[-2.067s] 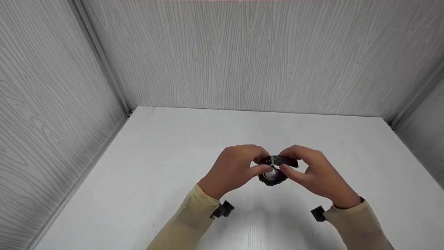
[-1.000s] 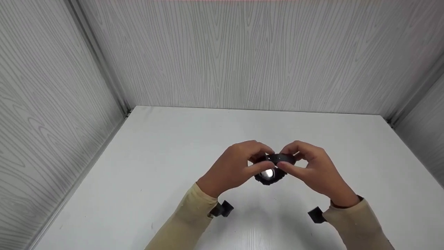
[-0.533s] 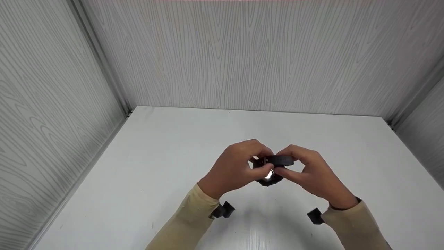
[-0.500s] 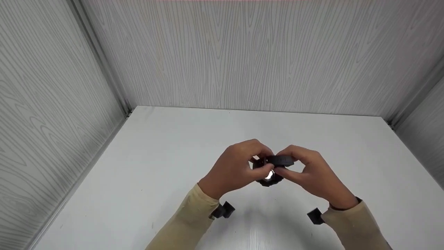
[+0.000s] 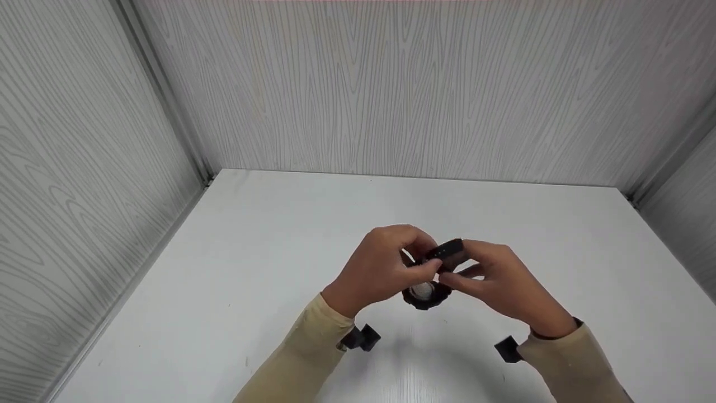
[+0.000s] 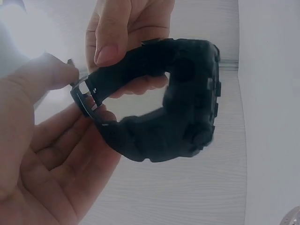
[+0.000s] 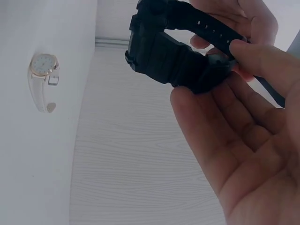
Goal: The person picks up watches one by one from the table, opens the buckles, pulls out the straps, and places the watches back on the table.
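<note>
Both hands hold a black wristwatch with a chunky case above the table. My left hand pinches its strap on the buckle side, thumb across the band. Its thumb and fingers are at the metal buckle in the left wrist view. With thumb and fingers, my right hand grips the band from the other side. The strap makes a loop, and the holed strap shows in the right wrist view. Fingers partly hide where strap and buckle meet.
A second watch, with a white dial and pale strap, lies on the white table, seen in the right wrist view. Grey wood-grain panels stand at the back and sides. Small black camera mounts sit at both wrists.
The strap between my fingers, earlier nearly level, now slants up to the right. The watch case has shifted slightly down and left. Both hands keep hold of it.
</note>
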{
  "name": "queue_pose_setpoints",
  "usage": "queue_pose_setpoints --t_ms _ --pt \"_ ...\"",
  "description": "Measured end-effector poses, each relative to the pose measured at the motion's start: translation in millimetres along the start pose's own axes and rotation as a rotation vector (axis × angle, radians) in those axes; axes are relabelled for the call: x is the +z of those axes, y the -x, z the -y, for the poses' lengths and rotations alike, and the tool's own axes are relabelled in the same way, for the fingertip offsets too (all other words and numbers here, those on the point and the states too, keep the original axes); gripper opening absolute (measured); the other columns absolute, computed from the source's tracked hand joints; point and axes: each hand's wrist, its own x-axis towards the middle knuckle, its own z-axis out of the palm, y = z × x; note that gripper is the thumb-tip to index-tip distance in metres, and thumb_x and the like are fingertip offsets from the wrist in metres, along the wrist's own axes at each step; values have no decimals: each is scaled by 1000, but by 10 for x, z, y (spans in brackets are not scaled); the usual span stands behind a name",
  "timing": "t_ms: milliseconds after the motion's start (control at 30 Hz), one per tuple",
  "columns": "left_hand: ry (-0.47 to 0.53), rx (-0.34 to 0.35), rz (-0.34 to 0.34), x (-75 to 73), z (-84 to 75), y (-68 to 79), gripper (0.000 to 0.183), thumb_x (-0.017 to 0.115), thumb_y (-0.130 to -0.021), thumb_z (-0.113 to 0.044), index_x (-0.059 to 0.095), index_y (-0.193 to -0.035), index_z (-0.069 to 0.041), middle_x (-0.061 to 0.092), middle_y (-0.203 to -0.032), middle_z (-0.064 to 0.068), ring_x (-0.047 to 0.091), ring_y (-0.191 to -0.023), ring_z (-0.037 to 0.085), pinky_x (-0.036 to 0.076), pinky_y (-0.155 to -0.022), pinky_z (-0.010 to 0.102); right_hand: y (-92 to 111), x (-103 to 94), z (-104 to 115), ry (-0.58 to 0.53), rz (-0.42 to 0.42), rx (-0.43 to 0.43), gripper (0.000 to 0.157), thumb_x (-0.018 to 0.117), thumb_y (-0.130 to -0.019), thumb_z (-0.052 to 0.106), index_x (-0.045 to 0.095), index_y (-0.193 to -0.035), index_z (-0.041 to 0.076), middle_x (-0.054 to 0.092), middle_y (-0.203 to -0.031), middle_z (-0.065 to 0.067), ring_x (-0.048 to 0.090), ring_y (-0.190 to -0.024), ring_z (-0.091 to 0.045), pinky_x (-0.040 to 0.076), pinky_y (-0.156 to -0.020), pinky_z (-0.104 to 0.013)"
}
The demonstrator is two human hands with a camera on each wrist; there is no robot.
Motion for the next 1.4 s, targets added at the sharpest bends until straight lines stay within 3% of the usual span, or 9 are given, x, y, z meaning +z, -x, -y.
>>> queue_pose_setpoints --t_ms 67,200,300,467,633,933,1033,1233,1400 --pt "88 -52 -1 -14 19 -7 19 72 -91 -10 75 -111 -8 72 -88 -5 68 -80 3 61 -72 27 -2 4 5 -18 -2 9 15 76 -95 11 73 -106 20 74 -104 2 72 -95 -16 62 -77 -32" --pt "179 -136 -9 -52 24 -15 22 71 -92 -12 77 -114 -10 74 -91 -6 71 -83 8 62 -76 33 -2 13 20 -43 -9 23 14 76 -94 8 73 -104 17 74 -104 -1 72 -94 -18 62 -76 -33" --pt "225 -162 -25 -69 24 -24 13 72 -93 -15 79 -104 -13 75 -93 -5 71 -86 12 62 -77 34 2 17 39 -27 -21 32 16 77 -94 7 73 -105 17 73 -105 2 72 -95 -17 62 -78 -32" --pt "312 -183 -69 -86 40 -37 10 75 -93 -17 78 -101 -13 76 -92 -2 73 -88 16 62 -77 35 2 16 81 4 -43 17 18 77 -93 6 73 -107 17 73 -105 5 71 -96 -17 62 -78 -32" --pt "303 -149 -66 -87 38 -24 12 78 -93 -17 79 -104 -13 77 -97 -1 74 -90 14 62 -80 34 -14 6 99 37 -53 -2 20 76 -94 6 72 -107 20 72 -104 10 71 -96 -13 61 -77 -31" --pt "213 -37 -41 -61 -26 -32 18 79 -93 -15 79 -109 -8 78 -101 -4 74 -90 5 61 -81 28 -100 46 191 172 -197 -170 26 75 -90 -6 74 -96 18 67 -98 10 65 -92 -10 54 -85 -20" --pt "199 -34 -54 -46 -61 -37 18 80 -92 -14 80 -109 -8 78 -102 -4 74 -88 4 61 -79 27 -114 56 225 165 -194 -133 24 77 -88 -7 74 -93 17 66 -95 9 66 -87 -9 54 -80 -22" --pt "197 -44 -59 -23 -91 -24 15 80 -91 -13 80 -106 -8 77 -98 -6 74 -86 4 61 -78 27 -145 44 236 97 -119 58 12 78 -93 7 73 -91 18 68 -92 11 71 -86 -9 58 -78 -28" --pt "183 -48 -44 -3 -85 -10 15 81 -91 -14 80 -105 -9 77 -98 -7 73 -86 2 61 -78 26 -139 25 202 77 -57 88 7 75 -95 8 71 -92 13 69 -94 7 71 -85 -11 60 -78 -30"
